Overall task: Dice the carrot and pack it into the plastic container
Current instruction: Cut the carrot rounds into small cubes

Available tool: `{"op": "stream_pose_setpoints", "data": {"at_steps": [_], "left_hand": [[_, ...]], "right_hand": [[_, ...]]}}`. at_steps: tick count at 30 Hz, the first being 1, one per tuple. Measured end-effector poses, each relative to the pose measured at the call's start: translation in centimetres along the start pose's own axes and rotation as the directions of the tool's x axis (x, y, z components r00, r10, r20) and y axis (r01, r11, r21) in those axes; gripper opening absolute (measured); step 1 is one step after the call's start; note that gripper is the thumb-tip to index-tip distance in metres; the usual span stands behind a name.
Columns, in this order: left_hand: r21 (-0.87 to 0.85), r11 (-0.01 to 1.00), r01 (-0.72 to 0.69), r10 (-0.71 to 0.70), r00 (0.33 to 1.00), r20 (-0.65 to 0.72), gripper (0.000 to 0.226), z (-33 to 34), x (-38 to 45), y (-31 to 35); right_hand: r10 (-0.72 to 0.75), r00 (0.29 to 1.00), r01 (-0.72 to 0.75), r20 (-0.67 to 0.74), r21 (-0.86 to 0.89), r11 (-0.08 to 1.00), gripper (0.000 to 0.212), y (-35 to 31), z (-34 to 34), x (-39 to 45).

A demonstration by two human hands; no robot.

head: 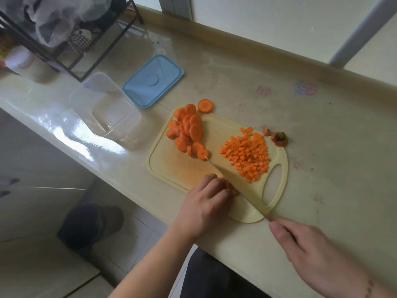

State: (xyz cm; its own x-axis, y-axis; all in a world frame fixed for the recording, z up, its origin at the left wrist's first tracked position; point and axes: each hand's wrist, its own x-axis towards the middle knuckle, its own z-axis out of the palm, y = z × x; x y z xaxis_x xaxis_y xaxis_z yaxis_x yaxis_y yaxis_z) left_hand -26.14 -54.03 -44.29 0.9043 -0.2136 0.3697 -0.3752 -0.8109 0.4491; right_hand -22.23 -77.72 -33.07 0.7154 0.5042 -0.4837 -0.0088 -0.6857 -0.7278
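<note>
Gripping the knife (223, 176), our right hand (313, 252) hides its handle; our left hand (206, 203) curls over carrot pieces (231, 188), mostly covered, on the cutting board (171, 166). Diced carrot (247, 155) and slices (189, 130) lie there; the plastic container (105, 104) stands just beside it on the table (322, 125).

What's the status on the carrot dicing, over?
Left hand holds carrot pieces; right hand grips knife. Slices undiced. Container empty, nothing blocking.

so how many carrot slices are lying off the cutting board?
1: a round carrot slice on the counter just past the cutting board's far edge, beside the slice pile. The carrot top also lies off-board, but it is a stem end.
</note>
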Motion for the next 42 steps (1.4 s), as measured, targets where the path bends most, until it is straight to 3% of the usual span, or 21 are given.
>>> {"op": "stream_pose_setpoints", "data": {"at_steps": [5, 11, 15, 19, 29, 34, 42], "left_hand": [[-0.016, 0.999, -0.044, 0.043, 0.999, -0.022, 0.017, 0.3, -0.1, -0.3], [-0.022, 0.999, -0.044, 0.044, 0.999, -0.023, 0.014, 0.2, -0.4, -0.3], [-0.040, 0.999, -0.013, 0.013, 1.000, 0.000, 0.026, 0.1, -0.3, -0.2], [-0.055, 0.998, 0.012, -0.012, 1.000, 0.000, 0.026, 0.2, -0.2, -0.3], [0.006, 1.000, 0.020, -0.020, 0.999, -0.043, 0.018, 0.1, -0.9, 0.0], [-0.042, 0.997, 0.066, -0.069, 0.995, -0.074, 0.016, 0.2, -0.5, 0.7], [-0.059, 0.997, 0.050, -0.054, 0.996, -0.068, 0.028, 0.5, -0.7, 0.3]], "right_hand": [[0.071, 0.997, -0.071, 0.012, 0.031, 0.997, 0.045, -0.1, -0.8, -0.3], [0.089, 0.996, -0.088, -0.006, 0.028, 0.996, 0.085, 1.1, -0.1, -1.4], [0.048, 0.999, -0.049, -0.021, -0.046, 0.998, 0.065, 1.4, 0.0, -1.8], [-0.036, 0.999, 0.037, 0.010, -0.125, 0.991, 0.064, 1.4, 0.6, -0.1], [-0.007, 1.000, 0.006, -0.024, -0.038, 0.999, 0.043, 0.2, -0.8, 0.0], [0.036, 0.999, -0.034, 0.037, -0.055, 0.998, 0.060, 0.7, 0.0, -1.0], [-0.013, 0.999, 0.018, 0.036, -0.122, 0.992, 0.058, 1.1, 0.9, -0.3]]}}
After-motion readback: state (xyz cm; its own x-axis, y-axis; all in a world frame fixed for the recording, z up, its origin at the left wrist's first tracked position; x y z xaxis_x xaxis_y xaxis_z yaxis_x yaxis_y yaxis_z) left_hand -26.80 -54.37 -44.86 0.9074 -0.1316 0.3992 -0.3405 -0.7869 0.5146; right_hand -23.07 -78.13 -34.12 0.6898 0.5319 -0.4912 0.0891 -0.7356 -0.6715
